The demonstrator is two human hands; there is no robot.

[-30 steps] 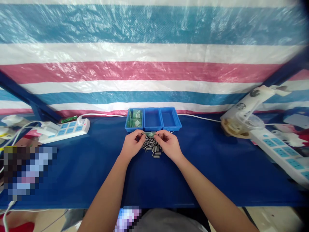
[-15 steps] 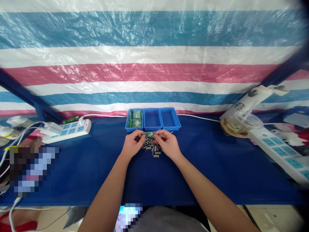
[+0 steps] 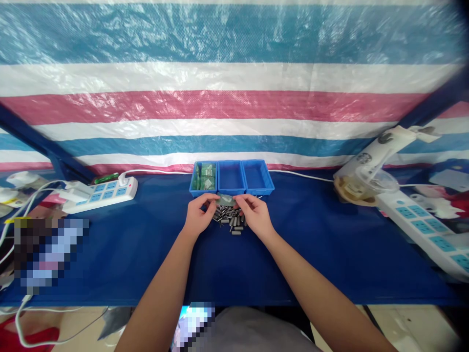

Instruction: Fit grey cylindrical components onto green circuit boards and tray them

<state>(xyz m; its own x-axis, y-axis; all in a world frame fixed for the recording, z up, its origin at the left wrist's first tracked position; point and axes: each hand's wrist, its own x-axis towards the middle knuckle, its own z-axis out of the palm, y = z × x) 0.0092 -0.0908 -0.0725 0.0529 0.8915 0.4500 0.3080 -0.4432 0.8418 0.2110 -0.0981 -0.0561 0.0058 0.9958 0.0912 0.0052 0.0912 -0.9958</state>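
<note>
Between my two hands is a small green plastic packet (image 3: 226,200), pinched at its left end by my left hand (image 3: 200,211) and at its right end by my right hand (image 3: 255,213). Both hands are closed on it. Right below lies a pile of small dark metal cylinders and pins (image 3: 231,217), partly covered by my fingers. Just behind the hands stand three joined blue bins. Several similar green packets (image 3: 208,176) fill the left bin (image 3: 192,188); the middle bin (image 3: 231,176) and right bin (image 3: 257,177) show bare floors.
A white power strip (image 3: 124,191) with plugs lies at the left, a longer one (image 3: 406,208) at the right. Beside that stands a clear plastic cup (image 3: 340,188) with brownish liquid. White cables run behind the bins. A striped plastic sheet (image 3: 234,105) hangs at the back.
The packet now shows flatter and wider between my fingers, its face turned more toward me. The whole view has shifted slightly, with the table a little higher in the picture.
</note>
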